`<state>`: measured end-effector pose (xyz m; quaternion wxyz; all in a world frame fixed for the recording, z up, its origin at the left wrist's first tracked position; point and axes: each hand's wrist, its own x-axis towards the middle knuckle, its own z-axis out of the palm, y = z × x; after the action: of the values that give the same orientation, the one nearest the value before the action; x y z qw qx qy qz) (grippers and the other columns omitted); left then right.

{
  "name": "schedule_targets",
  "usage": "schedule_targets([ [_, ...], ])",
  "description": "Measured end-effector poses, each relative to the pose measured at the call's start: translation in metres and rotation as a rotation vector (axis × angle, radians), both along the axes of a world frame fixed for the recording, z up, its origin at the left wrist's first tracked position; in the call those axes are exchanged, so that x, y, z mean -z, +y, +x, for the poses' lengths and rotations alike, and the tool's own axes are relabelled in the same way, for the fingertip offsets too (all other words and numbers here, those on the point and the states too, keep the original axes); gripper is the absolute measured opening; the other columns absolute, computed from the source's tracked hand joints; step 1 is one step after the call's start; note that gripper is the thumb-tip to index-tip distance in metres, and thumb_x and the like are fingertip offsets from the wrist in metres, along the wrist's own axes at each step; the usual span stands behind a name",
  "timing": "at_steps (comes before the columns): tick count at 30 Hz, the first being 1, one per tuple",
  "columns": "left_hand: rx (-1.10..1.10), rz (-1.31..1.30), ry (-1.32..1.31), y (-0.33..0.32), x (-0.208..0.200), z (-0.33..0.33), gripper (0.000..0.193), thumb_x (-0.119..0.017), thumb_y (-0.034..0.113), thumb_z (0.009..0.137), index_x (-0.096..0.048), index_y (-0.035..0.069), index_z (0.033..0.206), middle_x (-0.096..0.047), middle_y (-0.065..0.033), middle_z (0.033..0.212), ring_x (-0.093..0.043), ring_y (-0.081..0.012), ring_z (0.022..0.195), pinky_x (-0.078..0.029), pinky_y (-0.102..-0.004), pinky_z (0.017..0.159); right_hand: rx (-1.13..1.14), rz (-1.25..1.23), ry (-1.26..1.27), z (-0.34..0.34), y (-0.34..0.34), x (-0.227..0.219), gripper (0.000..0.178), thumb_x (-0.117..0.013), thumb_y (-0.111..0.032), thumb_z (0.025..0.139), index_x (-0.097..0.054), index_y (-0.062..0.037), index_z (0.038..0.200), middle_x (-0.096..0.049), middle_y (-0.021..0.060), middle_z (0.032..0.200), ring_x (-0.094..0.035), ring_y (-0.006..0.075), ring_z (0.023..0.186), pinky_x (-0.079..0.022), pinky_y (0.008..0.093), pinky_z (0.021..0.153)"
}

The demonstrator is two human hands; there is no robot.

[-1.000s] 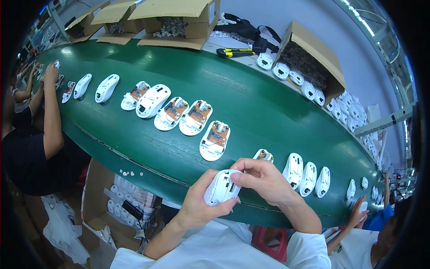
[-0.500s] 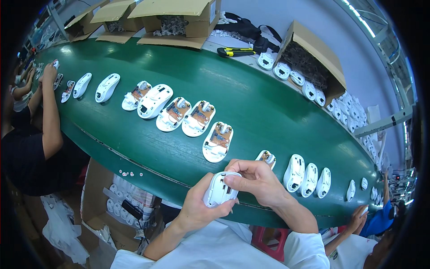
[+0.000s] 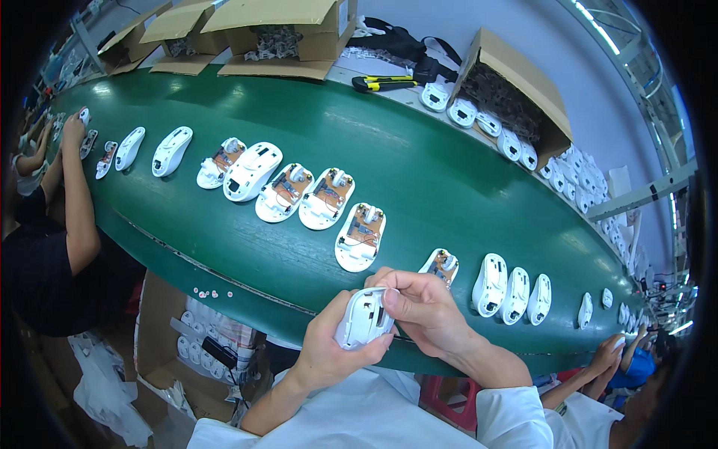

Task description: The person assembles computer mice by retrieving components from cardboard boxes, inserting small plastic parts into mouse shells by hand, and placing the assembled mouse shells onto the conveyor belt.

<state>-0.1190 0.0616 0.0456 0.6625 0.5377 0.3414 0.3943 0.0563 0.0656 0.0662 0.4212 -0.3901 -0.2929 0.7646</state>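
Note:
A white computer mouse (image 3: 359,328) with dark slots in its face is held just over the belt's near edge. My left hand (image 3: 327,348) is wrapped round its left side and near end, thumb along the lower edge. At the mouse's far right end, my right hand (image 3: 425,308) pinches the rim between thumb and bent fingers, partly hiding it. Just beyond lies an open mouse base with a brown circuit board (image 3: 360,236). Another open base (image 3: 440,267) is partly covered by my right hand.
More mice (image 3: 490,286) and open bases (image 3: 327,198) line the green belt (image 3: 419,165). Cardboard boxes (image 3: 516,67) and a yellow-black utility knife (image 3: 383,83) stand along the far side. Co-workers' arms (image 3: 81,202) reach in from both sides. A carton (image 3: 153,337) sits below left.
My right thumb has slid off the mouse's face toward its right rim, uncovering more of the slots. The mouse stays in both hands; the whole view has shifted slightly.

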Motion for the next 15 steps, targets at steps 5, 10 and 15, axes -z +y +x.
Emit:
schedule_targets([
  [5, 0.015, -0.202, -0.108, -0.001, -0.004, -0.004, 0.039, -0.069, 0.001, 0.077, -0.052, 0.000, 0.112, -0.066, -0.0116, 0.092, -0.066, -0.0167, 0.077, -0.052, -0.0248, 0.068, 0.041, -0.029, -0.084, -0.007, -0.001, -0.004, 0.021, -0.061, -0.017, 0.095, -0.063, 0.0037, 0.099, -0.058, 0.0083, 0.101, -0.055, 0.0140, 0.084, -0.045, 0.0234, 0.070],
  [10, 0.018, -0.236, -0.219, 0.005, -0.001, -0.009, 0.040, -0.070, 0.002, 0.077, -0.052, -0.001, 0.113, -0.066, -0.0108, 0.091, -0.066, -0.0163, 0.078, -0.052, -0.0247, 0.068, 0.019, -0.046, -0.142, -0.014, 0.004, -0.016, 0.019, -0.059, -0.015, 0.095, -0.063, 0.0033, 0.096, -0.057, 0.0084, 0.101, -0.054, 0.0139, 0.083, -0.045, 0.0235, 0.070],
  [15, 0.031, -0.087, -0.024, 0.003, 0.007, -0.009, 0.039, -0.069, 0.002, 0.078, -0.052, -0.001, 0.113, -0.066, -0.0108, 0.090, -0.067, -0.0170, 0.078, -0.052, -0.0251, 0.069, -0.003, 0.039, -0.193, -0.013, 0.004, -0.007, 0.017, -0.059, -0.012, 0.095, -0.062, 0.0035, 0.098, -0.057, 0.0087, 0.101, -0.054, 0.0138, 0.084, -0.045, 0.0231, 0.070],
])
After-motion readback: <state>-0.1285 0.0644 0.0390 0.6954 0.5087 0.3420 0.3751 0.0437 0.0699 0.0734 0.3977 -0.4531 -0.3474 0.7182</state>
